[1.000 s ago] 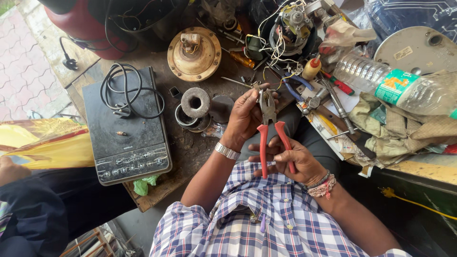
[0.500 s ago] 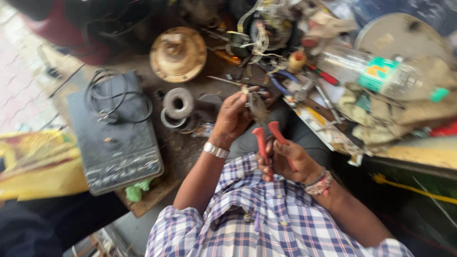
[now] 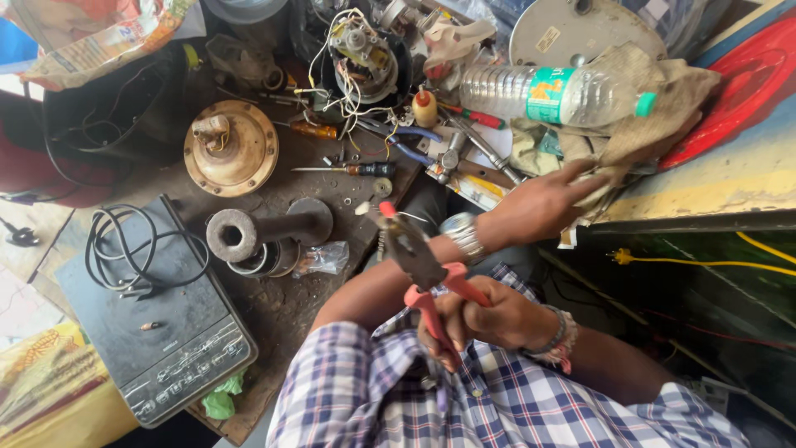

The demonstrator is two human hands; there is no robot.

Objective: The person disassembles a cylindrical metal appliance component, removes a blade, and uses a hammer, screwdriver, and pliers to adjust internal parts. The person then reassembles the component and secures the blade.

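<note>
At centre, close to the body, the right hand grips the red handles of the pliers, fingers wrapped tight. The pliers' long axis runs up and left, nose toward the tabletop edge, jaws nearly closed on something small; what it is cannot be told. Further right, the left hand crosses over, fingers spread flat and holding nothing, reaching onto the rag below the bottle. That hand lies nearer the rag; the pliers point away from it.
</note>
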